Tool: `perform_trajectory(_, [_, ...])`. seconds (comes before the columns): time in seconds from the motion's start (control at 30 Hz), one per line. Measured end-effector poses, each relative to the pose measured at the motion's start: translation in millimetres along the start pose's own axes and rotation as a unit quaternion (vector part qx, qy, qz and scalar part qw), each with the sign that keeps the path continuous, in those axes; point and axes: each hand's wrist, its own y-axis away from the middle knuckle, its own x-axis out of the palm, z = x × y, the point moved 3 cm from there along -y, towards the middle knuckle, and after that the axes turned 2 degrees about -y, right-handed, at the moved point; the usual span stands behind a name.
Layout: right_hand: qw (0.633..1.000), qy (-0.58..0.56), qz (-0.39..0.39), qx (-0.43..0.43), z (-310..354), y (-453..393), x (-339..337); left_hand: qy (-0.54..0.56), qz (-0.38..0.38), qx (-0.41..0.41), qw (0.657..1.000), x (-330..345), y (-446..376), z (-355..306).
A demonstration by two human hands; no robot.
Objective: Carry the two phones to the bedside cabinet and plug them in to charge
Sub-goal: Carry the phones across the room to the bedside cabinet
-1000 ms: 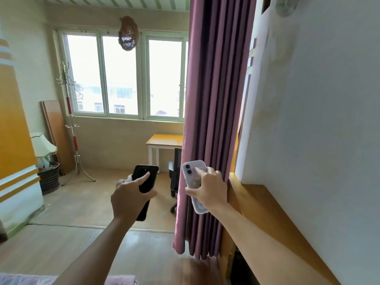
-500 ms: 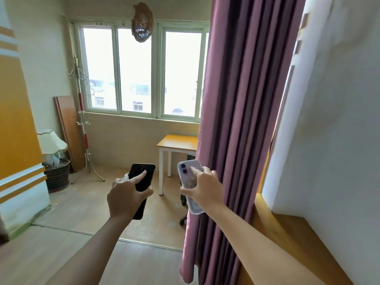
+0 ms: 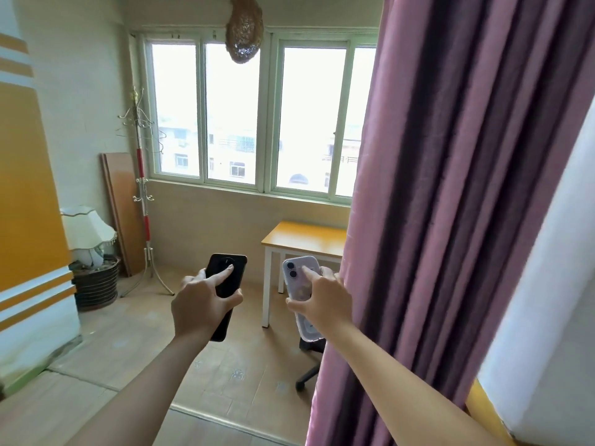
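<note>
while both arms are reaching forward at chest height, the left hand (image 3: 201, 305) is gripping a black phone (image 3: 226, 283) with its back facing the camera, the fingers curling around its edges and the index finger lying straight along its back near the round camera ring. the right hand (image 3: 322, 304) is gripping a pale lilac phone (image 3: 301, 278) in a clear case, its twin lenses showing at the top left, the index finger stretching up its back and the thumb pressing on its left edge. both phones are being held nearly upright, well apart from each other, in the air above the tiled floor (image 3: 225, 375).

just beside the right hand, a mauve curtain (image 3: 450, 220) is hanging in heavy folds, hiding part of a yellow-topped table (image 3: 306, 235) with white legs and most of an office chair (image 3: 310, 365) behind the lilac phone. beyond the hands, a wide window (image 3: 257, 114) is letting in bright daylight, and a woven lampshade (image 3: 243, 27) is hanging in front of it. at the left, a metal coat stand (image 3: 141, 175) is standing by a leaning wooden board (image 3: 120, 207), and a table lamp (image 3: 87, 231) is sitting on a dark ribbed basket (image 3: 96, 284) next to an orange and white wall (image 3: 29, 188). at the right, a white wall (image 3: 547, 300) is rising above a wooden ledge (image 3: 483, 410).
</note>
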Motion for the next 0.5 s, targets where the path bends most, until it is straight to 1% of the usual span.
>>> perform_trajectory(0.13, [0.999,-0.012,0.024,-0.029,4.8,-57.7,37.0,-0.024,-0.021,-0.023,0.999,23.0,-38.7,20.4])
perform_trajectory(0.3, [0.994,-0.035,0.059,-0.088,20.3,-132.2,86.7,-0.067,-0.063,-0.075,0.993,47.2,-79.3,52.3])
perform_trajectory(0.5, [0.975,-0.066,0.104,-0.182,69.8,-206.1,142.7,-0.105,-0.115,-0.163,0.974,45.2,-113.7,104.3])
